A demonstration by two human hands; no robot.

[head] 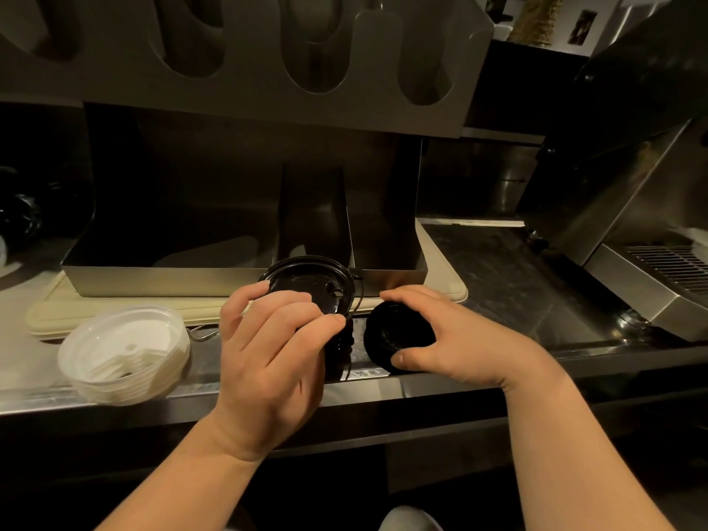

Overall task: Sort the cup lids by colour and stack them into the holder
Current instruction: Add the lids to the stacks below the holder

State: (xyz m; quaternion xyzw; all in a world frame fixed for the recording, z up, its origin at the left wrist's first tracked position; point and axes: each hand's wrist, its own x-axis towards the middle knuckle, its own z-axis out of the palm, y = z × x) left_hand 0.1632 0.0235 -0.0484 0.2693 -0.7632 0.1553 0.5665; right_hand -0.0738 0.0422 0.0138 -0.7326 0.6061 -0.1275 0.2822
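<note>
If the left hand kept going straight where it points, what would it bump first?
Probably the metal holder, its front wall just beyond the black lids that the left hand holds. Depth is hard to judge.

the left-hand grip point(264, 354) covers the lower part of the black round plastic lid stack point(306, 279); the lid count cannot be read. the right-hand grip point(452, 339) hides the right side of the second black lid stack point(394, 331). the grey slotted metal holder point(249, 90) is cut off by the top and left edges. the dark object point(19, 212) at the left edge is too dim to identify.
</note>
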